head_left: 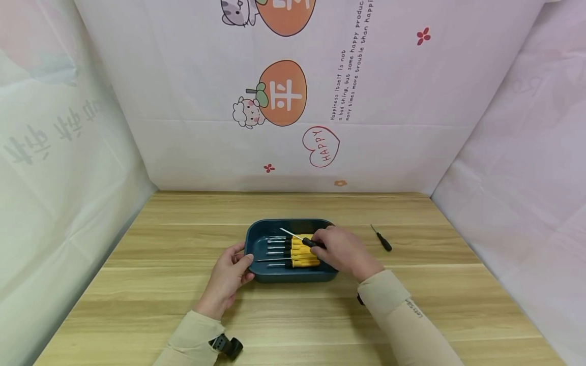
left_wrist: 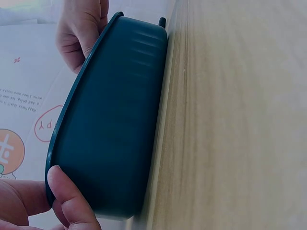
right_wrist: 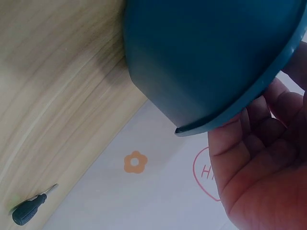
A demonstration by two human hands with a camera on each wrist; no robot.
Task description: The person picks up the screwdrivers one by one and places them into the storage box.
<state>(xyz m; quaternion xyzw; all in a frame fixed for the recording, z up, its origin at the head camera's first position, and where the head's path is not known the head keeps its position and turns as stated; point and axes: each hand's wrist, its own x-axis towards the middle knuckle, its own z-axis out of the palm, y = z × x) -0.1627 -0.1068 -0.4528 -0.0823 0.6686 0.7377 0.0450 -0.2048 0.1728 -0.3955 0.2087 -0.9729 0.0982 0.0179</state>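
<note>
A dark teal tray (head_left: 293,277) stands on the wooden table, with several yellow-handled screwdrivers (head_left: 305,256) lying side by side in it, their shafts to the left. My left hand (head_left: 229,274) grips the tray's left front corner, thumb over the rim; the left wrist view shows fingers (left_wrist: 72,201) on the tray's outer wall. Over the tray's right side, my right hand (head_left: 344,250) holds a black-handled screwdriver (head_left: 308,242), its shaft pointing left and away. In the right wrist view the tray wall hides that screwdriver.
Another black screwdriver (head_left: 383,242) lies on the table (head_left: 430,290) to the right of the tray. White printed cloth (head_left: 201,152) hangs behind the table and along both sides.
</note>
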